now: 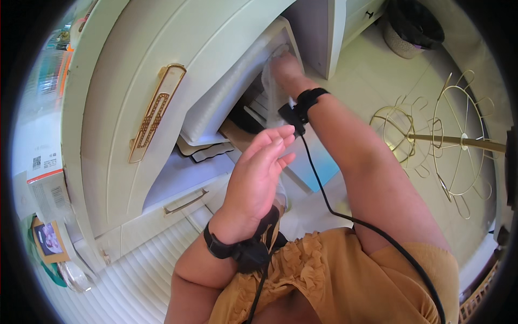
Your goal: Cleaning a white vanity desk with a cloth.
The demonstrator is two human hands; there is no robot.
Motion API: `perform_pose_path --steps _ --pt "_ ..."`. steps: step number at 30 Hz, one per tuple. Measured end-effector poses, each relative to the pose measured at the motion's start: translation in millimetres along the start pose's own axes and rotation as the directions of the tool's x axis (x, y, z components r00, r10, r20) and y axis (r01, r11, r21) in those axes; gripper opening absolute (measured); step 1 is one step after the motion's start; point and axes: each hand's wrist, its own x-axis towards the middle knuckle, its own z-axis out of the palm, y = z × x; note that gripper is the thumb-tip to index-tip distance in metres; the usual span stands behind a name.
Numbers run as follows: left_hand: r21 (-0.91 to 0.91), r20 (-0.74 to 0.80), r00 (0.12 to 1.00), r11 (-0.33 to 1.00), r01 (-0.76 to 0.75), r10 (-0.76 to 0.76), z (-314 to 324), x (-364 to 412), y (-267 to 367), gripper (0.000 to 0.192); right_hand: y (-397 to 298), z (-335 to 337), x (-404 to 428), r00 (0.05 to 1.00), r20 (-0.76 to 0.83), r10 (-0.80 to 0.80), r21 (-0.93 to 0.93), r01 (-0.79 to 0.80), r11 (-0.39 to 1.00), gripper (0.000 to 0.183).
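Observation:
My left hand (pixel 259 174) is raised in the middle of the view, palm turned sideways, fingers loosely bent and holding nothing. My right hand (pixel 287 73) reaches into an open white cabinet, its fingers in a whitish, thin, crumpled cloth (pixel 272 95) that hangs down below it. Beside that cloth stands a tilted white plastic bin (pixel 226 87) with a ribbed wall. Dark and white flat items (pixel 249 117) lie partly hidden behind the cloth. A light-blue flat box or board (pixel 317 164) shows beneath the right forearm. Both wrists wear black straps with cabled devices.
A white cabinet door with an ornate gold handle (pixel 158 113) stands at left. A lower drawer handle (pixel 186 202) juts out near my left hand. On the right are a gold wire rack (pixel 461 139) and a lined waste bin (pixel 404 42). A black cable (pixel 323 190) crosses below the right arm.

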Motion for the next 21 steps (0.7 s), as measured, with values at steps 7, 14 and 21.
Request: perform_pose_path --steps 7,14,21 --pt "0.926 0.377 0.841 -0.170 -0.336 0.388 -35.3 52.6 17.1 0.051 53.4 -28.3 39.6 0.955 0.127 -0.266 -0.374 0.295 0.879 0.036" --pt "0.865 0.252 0.803 -0.498 0.064 0.540 -72.7 138.8 25.8 0.072 -16.0 -18.0 -38.4 0.994 -0.042 0.102 0.380 -0.079 0.921 0.038" --pt "0.870 0.271 0.810 -0.492 0.024 0.520 -82.3 148.4 23.8 0.079 -30.3 -1.4 -40.9 0.878 -0.329 -0.349 0.129 0.408 0.904 0.039"
